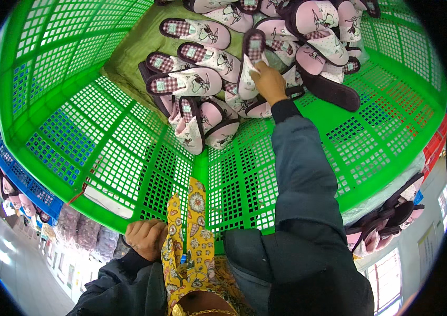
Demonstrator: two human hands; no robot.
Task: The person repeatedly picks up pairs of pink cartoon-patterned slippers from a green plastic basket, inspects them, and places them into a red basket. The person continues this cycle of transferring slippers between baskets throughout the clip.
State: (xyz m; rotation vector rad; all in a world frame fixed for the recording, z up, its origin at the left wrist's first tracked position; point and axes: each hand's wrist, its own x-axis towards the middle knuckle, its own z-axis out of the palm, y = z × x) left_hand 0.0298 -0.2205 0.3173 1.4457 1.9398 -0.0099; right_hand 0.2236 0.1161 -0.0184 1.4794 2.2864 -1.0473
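Observation:
My right hand (269, 83) reaches down into a tall green plastic basket (229, 210), its fingers closed on a pink slipper (248, 79) with a dark edge and checked insole. More slippers of the same kind (198, 81) lie heaped around it, printed with cartoon figures and overlapping one another. At the near left, my left hand (146, 239) is closed over the basket's rim; its fingertips are hidden.
Olive-green cloth or sheeting (128, 50) lies on the basket's bottom under the slippers. A blue crate (10, 152) stands outside to the left. More slippers (387, 218) lie outside at the right. A yellow flowered cloth (194, 221) hangs before my chest.

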